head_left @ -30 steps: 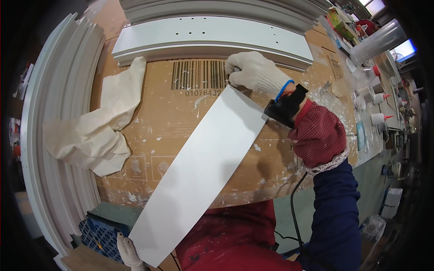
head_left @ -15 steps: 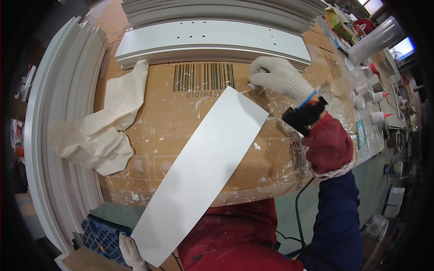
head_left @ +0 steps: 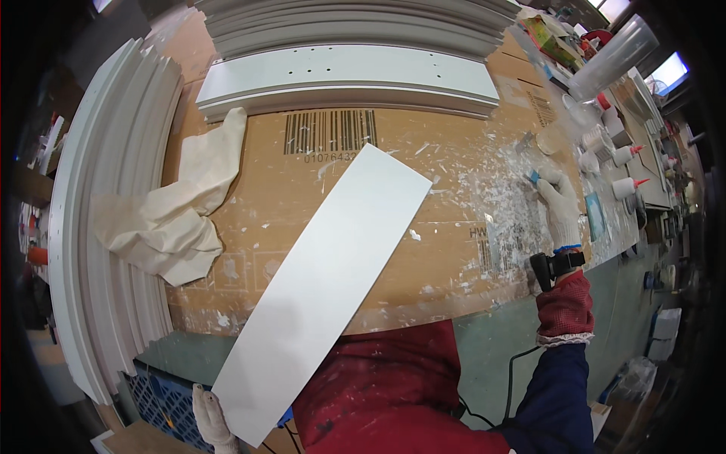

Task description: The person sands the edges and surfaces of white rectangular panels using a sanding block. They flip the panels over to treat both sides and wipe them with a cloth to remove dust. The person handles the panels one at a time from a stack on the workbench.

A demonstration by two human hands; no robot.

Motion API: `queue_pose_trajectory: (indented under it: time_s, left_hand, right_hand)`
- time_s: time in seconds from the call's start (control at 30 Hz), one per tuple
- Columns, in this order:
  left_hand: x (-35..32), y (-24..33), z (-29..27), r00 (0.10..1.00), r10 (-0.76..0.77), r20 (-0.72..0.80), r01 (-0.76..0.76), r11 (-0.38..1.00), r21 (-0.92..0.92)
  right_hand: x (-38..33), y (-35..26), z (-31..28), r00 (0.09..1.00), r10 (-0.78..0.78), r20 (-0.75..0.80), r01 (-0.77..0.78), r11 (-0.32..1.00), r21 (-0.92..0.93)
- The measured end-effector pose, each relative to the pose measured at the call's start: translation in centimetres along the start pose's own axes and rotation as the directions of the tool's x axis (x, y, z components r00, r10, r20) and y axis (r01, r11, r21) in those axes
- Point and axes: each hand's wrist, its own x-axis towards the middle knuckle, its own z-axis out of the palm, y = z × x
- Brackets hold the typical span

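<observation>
Left hand (head_left: 212, 412) grip closed on near end of white panel (head_left: 325, 291), long axis running up-right toward right hand (head_left: 560, 208), whose curled grip touches a small blue-tipped item (head_left: 534, 178) on counter (head_left: 469, 250).

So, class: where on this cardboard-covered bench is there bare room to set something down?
Free: cardboard between the crumpled cream cloth and the long white panel; also right of the panel, toward the gloved right hand. Crowded: the right edge with small white glue bottles.
</observation>
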Motion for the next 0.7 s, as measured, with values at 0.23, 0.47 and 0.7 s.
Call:
queue_pose_trajectory:
  time_s: [0.23, 0.47, 0.7]
  left_hand:
    - [1.8, 1.8, -1.2, 0.999, 0.000, -0.050, 0.000, 1.000, -0.014]
    - [1.5, 2.2, -1.9, 0.997, -0.079, -0.003, 0.079, 0.995, -0.068]
    - [1.2, 4.1, -4.8, 0.976, -0.158, 0.151, 0.180, 0.974, -0.139]
  right_hand:
    - [-1.1, 1.7, -3.2, 0.999, 0.029, 0.028, -0.018, 0.941, -0.339]
    - [-4.4, -2.3, 0.4, 0.921, -0.369, -0.126, 0.193, 0.711, -0.676]
    - [-15.6, -9.4, 12.3, 0.625, 0.092, 0.775, -0.263, 0.960, 0.097]
